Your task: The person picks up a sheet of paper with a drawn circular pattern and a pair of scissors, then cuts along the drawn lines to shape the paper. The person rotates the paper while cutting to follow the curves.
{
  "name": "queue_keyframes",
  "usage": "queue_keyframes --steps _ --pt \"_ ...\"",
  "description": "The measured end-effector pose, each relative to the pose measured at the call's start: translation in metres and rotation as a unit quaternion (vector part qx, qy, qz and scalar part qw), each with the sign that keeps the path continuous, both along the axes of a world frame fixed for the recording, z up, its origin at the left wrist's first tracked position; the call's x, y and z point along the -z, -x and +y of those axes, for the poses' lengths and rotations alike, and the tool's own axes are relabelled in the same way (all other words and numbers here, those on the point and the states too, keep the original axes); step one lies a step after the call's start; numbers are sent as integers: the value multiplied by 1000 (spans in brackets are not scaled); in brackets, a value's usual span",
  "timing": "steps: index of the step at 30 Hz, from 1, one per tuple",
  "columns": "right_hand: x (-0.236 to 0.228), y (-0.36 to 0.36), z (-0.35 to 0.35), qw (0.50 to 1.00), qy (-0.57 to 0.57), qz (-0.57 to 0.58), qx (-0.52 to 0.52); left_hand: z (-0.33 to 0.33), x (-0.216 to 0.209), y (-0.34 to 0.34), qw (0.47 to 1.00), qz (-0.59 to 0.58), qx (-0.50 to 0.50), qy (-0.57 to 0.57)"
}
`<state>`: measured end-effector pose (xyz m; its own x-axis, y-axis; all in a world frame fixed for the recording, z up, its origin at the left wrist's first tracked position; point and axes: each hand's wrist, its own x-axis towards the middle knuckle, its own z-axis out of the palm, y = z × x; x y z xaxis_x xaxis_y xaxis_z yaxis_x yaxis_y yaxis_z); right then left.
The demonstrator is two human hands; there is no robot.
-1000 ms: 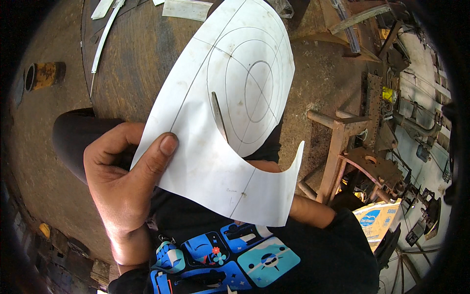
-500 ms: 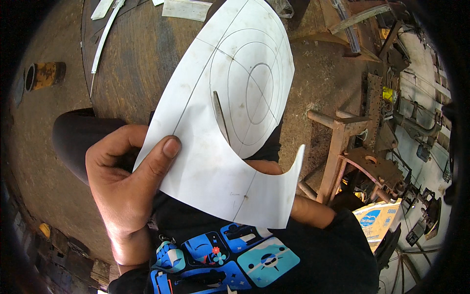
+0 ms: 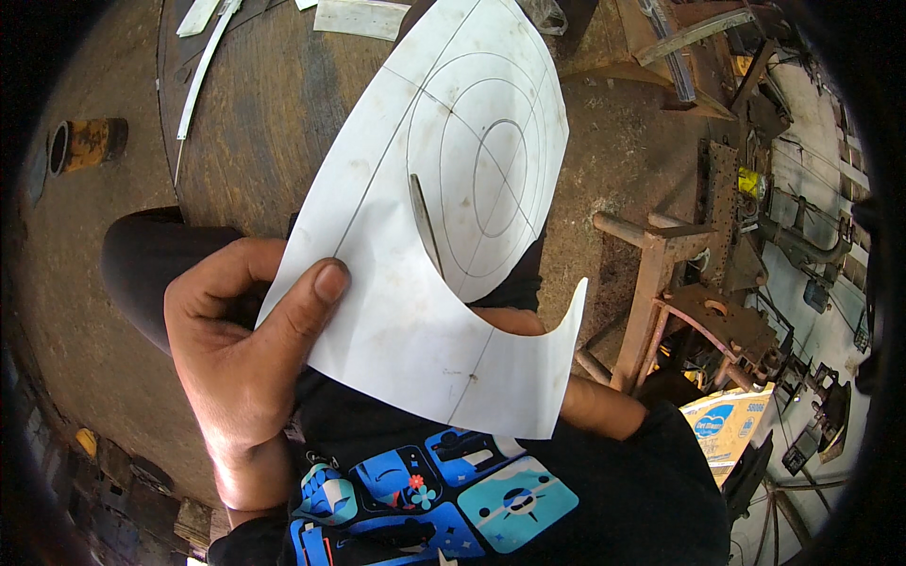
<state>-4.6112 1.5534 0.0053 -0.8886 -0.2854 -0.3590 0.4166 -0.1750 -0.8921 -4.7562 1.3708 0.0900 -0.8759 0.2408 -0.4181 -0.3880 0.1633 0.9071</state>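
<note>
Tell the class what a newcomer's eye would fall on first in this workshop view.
A large white paper template fills the middle, marked with pencilled concentric circles and crossing lines, a curved cut running into it. The left hand pinches its left edge, thumb on top; the right hand is hidden behind the sheet. Beneath lies a round rusty metal plate, with rusted steel frames to the right.

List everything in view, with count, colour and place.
paper: 1, white with pencilled circles and lines, partly cut, held up at centre
blade: 1, grey, poking through the paper's cut
round plate: 1, rusty brown, upper left under the paper
metal strips: a few, pale, top edge
pipe piece: 1, yellowish, far left
steel frame: 1, rusty, right
box: 1, tan and blue, lower right
left hand: 1, pinching the paper's left edge
right hand: hidden behind the paper
</note>
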Motion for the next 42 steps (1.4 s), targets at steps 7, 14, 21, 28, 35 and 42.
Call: queue_keyframes --steps 7,14,21,28,35,42 --pt "-23 14 0 998 30 -59 13 -1 -2 -1 1000 5 11 19" --pt "-38 21 1 991 60 -113 26 2 0 -6 1000 -15 -4 2" --pt "-37 22 1 995 49 -84 19 1 1 -7 1000 3 9 13" --pt "-20 5 4 996 -11 -82 20 1 0 -7 1000 -13 3 5" --pt "-19 3 5 996 25 -83 29 -1 1 -8 1000 -23 13 9" --pt "-33 14 2 993 68 -85 40 -2 5 -9 1000 -7 25 3"
